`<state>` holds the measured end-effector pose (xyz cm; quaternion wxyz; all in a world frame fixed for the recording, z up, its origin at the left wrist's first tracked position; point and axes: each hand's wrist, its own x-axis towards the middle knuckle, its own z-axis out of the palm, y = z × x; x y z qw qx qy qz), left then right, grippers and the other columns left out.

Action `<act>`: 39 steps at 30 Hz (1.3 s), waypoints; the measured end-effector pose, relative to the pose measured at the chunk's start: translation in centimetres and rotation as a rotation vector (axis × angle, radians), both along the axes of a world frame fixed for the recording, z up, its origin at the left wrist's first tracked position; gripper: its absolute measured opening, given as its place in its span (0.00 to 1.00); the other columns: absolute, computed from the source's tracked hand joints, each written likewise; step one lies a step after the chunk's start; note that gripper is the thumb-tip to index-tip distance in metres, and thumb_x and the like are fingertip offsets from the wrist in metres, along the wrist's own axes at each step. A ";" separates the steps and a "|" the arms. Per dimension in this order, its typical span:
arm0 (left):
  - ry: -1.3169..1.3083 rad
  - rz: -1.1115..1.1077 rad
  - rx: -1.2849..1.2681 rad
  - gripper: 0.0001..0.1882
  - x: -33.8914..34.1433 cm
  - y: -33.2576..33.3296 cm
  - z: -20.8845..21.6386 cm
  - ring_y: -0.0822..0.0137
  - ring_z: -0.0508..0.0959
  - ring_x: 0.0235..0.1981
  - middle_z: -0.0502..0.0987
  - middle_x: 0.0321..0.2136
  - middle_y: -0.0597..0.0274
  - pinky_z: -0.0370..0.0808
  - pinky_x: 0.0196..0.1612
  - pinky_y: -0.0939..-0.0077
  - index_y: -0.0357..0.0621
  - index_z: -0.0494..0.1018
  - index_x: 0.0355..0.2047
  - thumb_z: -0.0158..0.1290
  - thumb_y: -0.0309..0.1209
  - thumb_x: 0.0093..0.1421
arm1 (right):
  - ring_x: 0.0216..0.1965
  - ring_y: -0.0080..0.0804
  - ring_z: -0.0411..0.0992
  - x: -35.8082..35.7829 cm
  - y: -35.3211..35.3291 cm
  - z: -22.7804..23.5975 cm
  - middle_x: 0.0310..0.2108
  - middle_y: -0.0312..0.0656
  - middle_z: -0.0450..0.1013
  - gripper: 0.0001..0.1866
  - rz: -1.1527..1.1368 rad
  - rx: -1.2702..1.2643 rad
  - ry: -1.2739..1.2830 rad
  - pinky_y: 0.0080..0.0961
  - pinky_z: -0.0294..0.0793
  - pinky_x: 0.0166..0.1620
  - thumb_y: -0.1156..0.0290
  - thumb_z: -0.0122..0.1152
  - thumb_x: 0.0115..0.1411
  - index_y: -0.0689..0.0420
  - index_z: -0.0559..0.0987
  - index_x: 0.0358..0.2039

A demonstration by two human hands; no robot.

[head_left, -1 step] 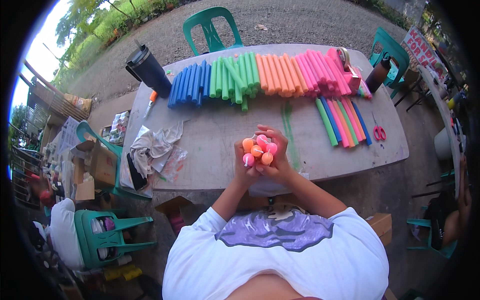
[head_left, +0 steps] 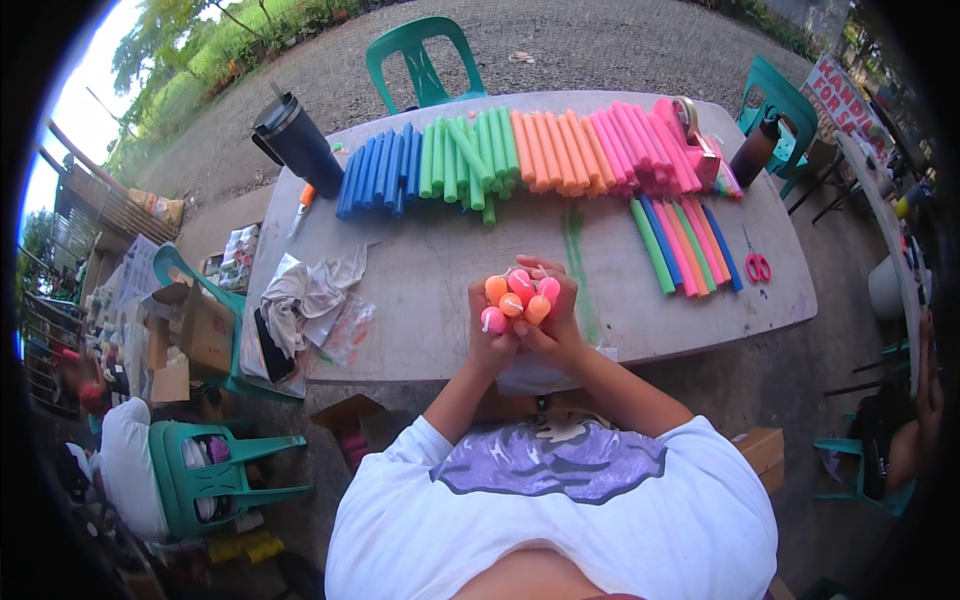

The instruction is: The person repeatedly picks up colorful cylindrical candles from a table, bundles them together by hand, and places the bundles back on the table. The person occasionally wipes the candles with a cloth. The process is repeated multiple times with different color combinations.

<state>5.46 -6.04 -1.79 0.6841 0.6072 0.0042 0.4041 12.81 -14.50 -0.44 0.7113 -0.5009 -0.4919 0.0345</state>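
Near the table's front edge, my left hand (head_left: 488, 335) and my right hand (head_left: 556, 325) are cupped together around a bundle of candles (head_left: 516, 300). Several rounded pink and orange tops with white wicks point up at me; the lower lengths of the candles are hidden by my hands. My left fingers wrap the left side of the bundle. My right fingers curl around its far and right sides, with the thumb in front. Beyond my hands lie stacked blue candles (head_left: 382, 172), green candles (head_left: 466, 155), orange candles (head_left: 563, 150) and pink candles (head_left: 645, 145).
Mixed-colour candles (head_left: 688, 245) lie at the right beside red scissors (head_left: 759, 266). A tape dispenser (head_left: 700, 150) and a dark bottle (head_left: 755, 150) stand at the far right. A dark tumbler (head_left: 298, 143), an orange-handled cutter (head_left: 302, 205) and a crumpled cloth (head_left: 315, 290) are at the left.
The candle tops have shifted slightly within my hands, with the pink and orange ones on the right tilting and spreading a little. My forearms stay in place.
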 end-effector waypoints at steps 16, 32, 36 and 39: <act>0.287 -0.028 -0.301 0.15 -0.5 0.2 3.7 0.68 0.76 0.41 0.74 0.40 0.59 0.75 0.44 0.74 0.37 0.65 0.47 0.51 0.24 0.60 | 0.39 0.26 0.73 0.5 -2.3 2.8 0.39 0.43 0.73 0.12 -0.183 -0.292 0.354 0.23 0.73 0.43 0.77 0.56 0.58 0.62 0.68 0.43; 0.197 -0.042 -0.702 0.24 -0.8 -1.6 5.1 0.61 0.73 0.43 0.68 0.42 0.58 0.72 0.47 0.64 0.47 0.56 0.53 0.33 0.49 0.65 | 0.29 0.47 0.75 -2.7 -3.5 5.3 0.29 0.50 0.74 0.20 -0.285 -0.704 -0.120 0.35 0.73 0.33 0.64 0.67 0.50 0.60 0.71 0.40; 0.190 0.031 -0.599 0.29 -0.6 -2.7 5.5 0.62 0.72 0.45 0.67 0.44 0.58 0.70 0.49 0.63 0.50 0.55 0.56 0.25 0.55 0.64 | 0.33 0.46 0.75 -2.7 -3.7 6.2 0.33 0.52 0.75 0.23 -0.178 -0.857 0.037 0.38 0.73 0.35 0.62 0.66 0.50 0.61 0.71 0.43; 0.097 0.036 -0.590 0.28 0.0 -2.6 6.0 0.64 0.71 0.46 0.66 0.47 0.60 0.70 0.50 0.66 0.52 0.53 0.59 0.30 0.52 0.64 | 0.33 0.36 0.75 -1.2 -3.6 7.4 0.34 0.47 0.75 0.24 -0.025 -0.864 0.254 0.32 0.73 0.36 0.63 0.67 0.50 0.61 0.71 0.44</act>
